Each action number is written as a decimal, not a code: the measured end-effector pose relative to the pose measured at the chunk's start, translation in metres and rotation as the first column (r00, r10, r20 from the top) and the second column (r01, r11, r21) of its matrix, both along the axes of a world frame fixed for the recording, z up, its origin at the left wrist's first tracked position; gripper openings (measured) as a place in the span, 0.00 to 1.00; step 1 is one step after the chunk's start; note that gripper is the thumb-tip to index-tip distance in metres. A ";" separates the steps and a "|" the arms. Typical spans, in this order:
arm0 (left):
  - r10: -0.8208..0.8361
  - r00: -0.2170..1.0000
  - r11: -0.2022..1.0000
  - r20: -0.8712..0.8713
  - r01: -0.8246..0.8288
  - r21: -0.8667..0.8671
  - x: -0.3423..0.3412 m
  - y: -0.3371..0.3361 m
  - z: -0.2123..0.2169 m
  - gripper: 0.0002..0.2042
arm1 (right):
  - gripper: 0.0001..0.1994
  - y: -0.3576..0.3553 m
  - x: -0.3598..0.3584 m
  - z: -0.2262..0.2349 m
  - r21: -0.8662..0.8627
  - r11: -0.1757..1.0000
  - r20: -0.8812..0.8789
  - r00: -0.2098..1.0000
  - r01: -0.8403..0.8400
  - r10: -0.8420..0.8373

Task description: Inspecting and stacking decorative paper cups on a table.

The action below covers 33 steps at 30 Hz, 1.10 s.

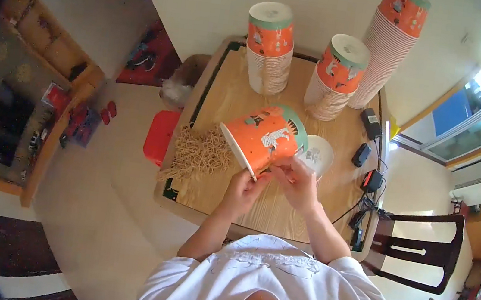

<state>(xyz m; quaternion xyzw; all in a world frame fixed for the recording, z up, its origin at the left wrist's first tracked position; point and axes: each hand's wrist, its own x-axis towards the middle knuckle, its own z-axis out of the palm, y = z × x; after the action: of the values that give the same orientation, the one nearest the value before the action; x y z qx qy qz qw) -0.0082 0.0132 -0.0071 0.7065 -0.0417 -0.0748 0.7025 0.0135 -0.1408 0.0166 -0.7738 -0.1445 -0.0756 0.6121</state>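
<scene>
An orange and green paper bucket (264, 135) with animal prints is held tilted over the wooden table, its white rim toward the lower left. My left hand (242, 191) is closed at the lower end of that rim. Against the bucket's lower side, my right hand (296, 181) is closed, its fingertips bent together near the left hand's. Any small thing between the fingertips is too hard to see. Just behind the bucket and right hand shows a white round paper piece (317, 154). A loose heap of tan twine pieces (200, 152) lies left of my hands.
Upside-down nested bucket stacks stand at the back: one at left (269, 47), one in the middle (336, 77), and a tall one (392, 48) at right. Black adapters and cables (372, 180) line the table's right edge. A dark chair (422, 250) and a red stool (160, 138) flank the table.
</scene>
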 end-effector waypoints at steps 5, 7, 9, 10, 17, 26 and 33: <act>0.119 0.979 0.976 0.166 -0.084 -0.200 -0.005 -0.008 0.005 0.15 | 0.08 0.002 -0.005 0.010 -0.116 0.993 0.201 0.979 0.011 0.012; 0.193 0.962 0.951 0.192 -0.135 -0.278 -0.003 -0.009 0.007 0.15 | 0.08 0.001 -0.003 0.010 -0.137 0.990 0.182 0.983 0.033 -0.007; 0.185 0.971 0.941 0.151 -0.131 -0.312 -0.006 -0.007 0.017 0.13 | 0.09 -0.002 -0.002 0.013 -0.257 0.962 0.318 0.948 0.093 -0.007; 0.188 0.971 0.940 0.148 -0.134 -0.313 -0.006 -0.006 0.019 0.13 | 0.09 -0.003 -0.001 0.015 -0.258 0.962 0.316 0.949 0.090 -0.004; 0.182 0.977 0.966 0.112 -0.156 -0.206 -0.004 -0.001 0.027 0.11 | 0.10 -0.005 0.003 0.031 -0.330 0.943 0.438 0.893 0.047 0.108; 0.067 0.964 0.819 -0.256 -0.200 -0.538 0.004 0.003 0.020 0.14 | 0.10 -0.002 0.006 0.032 -0.461 0.884 0.446 0.881 0.074 0.159; 0.115 0.978 0.883 -0.172 -0.180 -0.434 0.006 0.002 0.015 0.12 | 0.08 -0.002 0.008 0.025 -0.472 0.880 0.443 0.876 0.046 0.192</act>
<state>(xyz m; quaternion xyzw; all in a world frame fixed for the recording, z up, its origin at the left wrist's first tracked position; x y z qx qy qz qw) -0.0023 0.0151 0.0075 0.5199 0.0459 -0.0593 0.8509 0.0218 -0.1425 0.0417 -0.8492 -0.3347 -0.2028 0.3545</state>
